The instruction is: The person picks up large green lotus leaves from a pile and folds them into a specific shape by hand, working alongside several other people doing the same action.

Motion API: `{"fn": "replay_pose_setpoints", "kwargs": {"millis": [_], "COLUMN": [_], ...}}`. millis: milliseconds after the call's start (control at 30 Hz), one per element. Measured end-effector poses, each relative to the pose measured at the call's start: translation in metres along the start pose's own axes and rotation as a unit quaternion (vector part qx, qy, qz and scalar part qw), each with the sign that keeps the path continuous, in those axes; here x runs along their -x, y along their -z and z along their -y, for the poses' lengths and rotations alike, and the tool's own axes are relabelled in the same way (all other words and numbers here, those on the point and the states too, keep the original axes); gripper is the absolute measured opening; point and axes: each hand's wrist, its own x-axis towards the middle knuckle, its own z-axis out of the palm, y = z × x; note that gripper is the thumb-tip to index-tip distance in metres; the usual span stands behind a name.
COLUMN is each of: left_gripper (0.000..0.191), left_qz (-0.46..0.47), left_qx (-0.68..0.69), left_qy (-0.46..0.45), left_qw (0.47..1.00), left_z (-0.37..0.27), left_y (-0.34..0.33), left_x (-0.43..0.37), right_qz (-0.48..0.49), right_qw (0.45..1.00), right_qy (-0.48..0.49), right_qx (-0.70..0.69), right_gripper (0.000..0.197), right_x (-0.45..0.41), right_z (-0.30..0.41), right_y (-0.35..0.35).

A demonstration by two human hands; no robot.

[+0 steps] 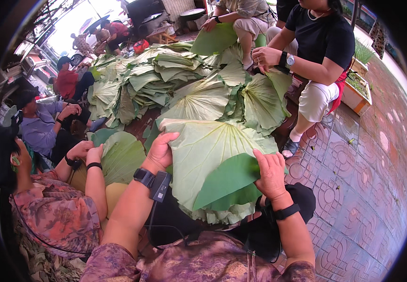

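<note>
A large pale green lotus leaf (pixel 203 151), its veins fanning out, is spread over a stack of leaves on my lap. My left hand (pixel 162 149) pinches the upper left edge of this leaf between thumb and fingers. On the right, my right hand (pixel 271 172) grips the edge of the leaf where a darker green part (pixel 224 179) is folded over the pale surface. The fingertips behind the leaves are partly hidden. Ruffled leaf edges (pixel 224 214) show beneath, above my dark-clad legs.
Beyond my lap lies a big heap of lotus leaves (pixel 147 74). A person at left handles a leaf (pixel 122 157); others sit around the heap, one at right in a black shirt (pixel 320 35). Patterned paving (pixel 351 197) and a planter box (pixel 357 93) are at right. A cable hangs from my left wrist.
</note>
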Motion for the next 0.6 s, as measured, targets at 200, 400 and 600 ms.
{"fn": "replay_pose_setpoints", "kwargs": {"millis": [200, 400, 600], "left_gripper": [0.03, 0.024, 0.025], "left_qz": [-0.142, -0.019, 0.04], "left_qx": [-0.016, 0.026, 0.04], "left_qy": [0.086, -0.028, -0.084], "left_qw": [0.986, 0.999, 0.995], "left_z": [0.017, -0.033, -0.046], "left_y": [0.034, -0.019, -0.021], "left_x": [-0.012, -0.051, -0.014], "right_qz": [0.157, -0.19, -0.25], "right_qw": [0.983, 0.977, 0.966], "right_qy": [-0.077, -0.091, 0.042], "right_qx": [-0.058, -0.041, 0.042], "right_gripper": [0.045, 0.03, 0.024], "right_x": [0.011, -0.035, -0.012], "right_z": [0.003, -0.013, 0.018], "right_y": [-0.004, 0.047, 0.059]}}
